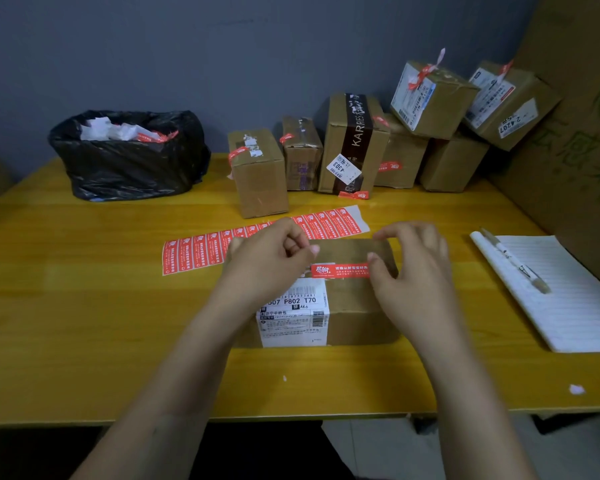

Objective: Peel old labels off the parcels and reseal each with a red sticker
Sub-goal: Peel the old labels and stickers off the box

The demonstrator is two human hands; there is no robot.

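Here, near the table's (84, 306) front edge, the parcel (357, 306) is sitting, its white label (293, 318) showing "P802 T70" and "AK6". The right hand (416, 271), fingers relaxed, is thumbing down the red sticker (340, 270) on top. The left hand (267, 261) is curling at the other end; I cannot tell whether it is gripping anything.

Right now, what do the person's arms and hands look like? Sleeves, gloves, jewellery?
The left hand and right hand are bare: no gloves, rings, watch or wristband visible. The left forearm and right forearm are uncovered down to the frame's bottom edge; no sleeve shows.
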